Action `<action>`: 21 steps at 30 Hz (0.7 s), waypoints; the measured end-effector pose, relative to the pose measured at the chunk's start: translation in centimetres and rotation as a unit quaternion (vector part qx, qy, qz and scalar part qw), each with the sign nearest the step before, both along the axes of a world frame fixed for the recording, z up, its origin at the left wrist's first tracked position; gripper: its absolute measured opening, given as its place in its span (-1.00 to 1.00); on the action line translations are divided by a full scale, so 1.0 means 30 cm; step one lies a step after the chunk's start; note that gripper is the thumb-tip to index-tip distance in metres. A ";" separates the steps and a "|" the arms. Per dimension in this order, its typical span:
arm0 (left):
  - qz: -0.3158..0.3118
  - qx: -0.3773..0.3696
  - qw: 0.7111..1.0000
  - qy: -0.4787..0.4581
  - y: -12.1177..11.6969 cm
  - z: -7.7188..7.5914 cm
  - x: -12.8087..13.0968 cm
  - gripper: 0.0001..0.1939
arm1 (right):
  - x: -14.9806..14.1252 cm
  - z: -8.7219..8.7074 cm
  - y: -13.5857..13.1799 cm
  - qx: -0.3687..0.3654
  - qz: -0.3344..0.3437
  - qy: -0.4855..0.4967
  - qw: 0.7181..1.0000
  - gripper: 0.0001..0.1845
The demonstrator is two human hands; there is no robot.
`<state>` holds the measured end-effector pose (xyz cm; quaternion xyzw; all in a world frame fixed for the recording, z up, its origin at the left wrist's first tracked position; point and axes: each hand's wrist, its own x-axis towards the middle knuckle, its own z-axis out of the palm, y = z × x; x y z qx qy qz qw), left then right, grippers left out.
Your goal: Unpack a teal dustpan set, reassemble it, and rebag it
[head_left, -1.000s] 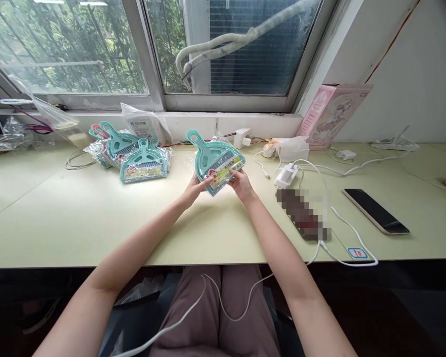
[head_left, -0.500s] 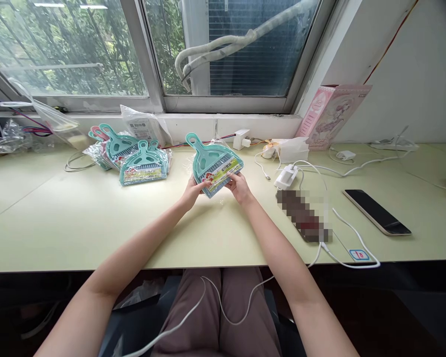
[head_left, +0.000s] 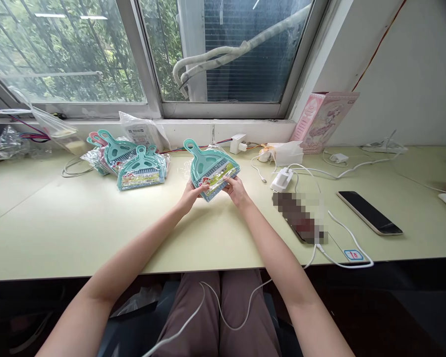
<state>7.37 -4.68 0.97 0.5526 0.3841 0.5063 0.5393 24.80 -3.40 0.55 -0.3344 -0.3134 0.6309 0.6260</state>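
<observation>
A teal mini dustpan and brush set (head_left: 212,166) in clear plastic wrap is held tilted above the table, its handle pointing up and left. My left hand (head_left: 192,194) grips its lower left edge, thumb on the front. At its lower right edge my right hand (head_left: 236,190) is closed on it, with the fingers partly behind. Left of my hands, another wrapped teal dustpan set (head_left: 141,170) lies in front of a pile of similar sets (head_left: 115,150), one with a pink handle.
A phone (head_left: 369,212) lies at the right, beside a pixelated dark object (head_left: 300,218) with a white cable. White chargers (head_left: 281,179) and cables spread behind it. A pink box (head_left: 325,121) stands against the wall. A plastic bag (head_left: 143,130) leans by the window sill.
The whole view has shifted slightly, so things on the table appear a little lower and further left. Both hands keep hold of the dustpan set in nearly the same pose.
</observation>
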 end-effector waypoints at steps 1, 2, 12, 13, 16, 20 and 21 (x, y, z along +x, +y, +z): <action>-0.001 0.002 1.000 0.001 0.000 -0.002 -0.001 -0.40 | 0.000 0.000 0.000 0.000 -0.001 0.001 1.000 -0.78; -0.001 0.002 1.000 0.001 0.001 -0.004 -0.001 -0.40 | 0.000 0.000 0.000 0.000 -0.002 0.003 1.000 -0.77; 0.001 -0.003 1.000 0.001 -0.003 0.000 0.002 -0.38 | 0.001 0.008 -0.007 0.008 0.003 -0.013 1.000 -0.74; 0.004 -0.004 1.000 0.001 -0.002 0.001 0.003 -0.38 | 0.000 0.007 -0.007 0.008 0.002 -0.011 1.000 -0.74; 0.013 -0.003 1.000 0.002 0.001 0.000 0.004 -0.40 | -0.005 0.004 -0.004 0.001 -0.005 -0.008 1.000 -0.73; 0.019 0.000 1.000 0.001 0.001 -0.003 0.006 -0.40 | -0.007 -0.004 0.001 -0.006 -0.006 -0.014 1.000 -0.73; 0.020 -0.002 1.000 0.002 0.001 -0.004 0.006 -0.39 | -0.007 -0.006 0.002 -0.007 -0.007 -0.016 1.000 -0.74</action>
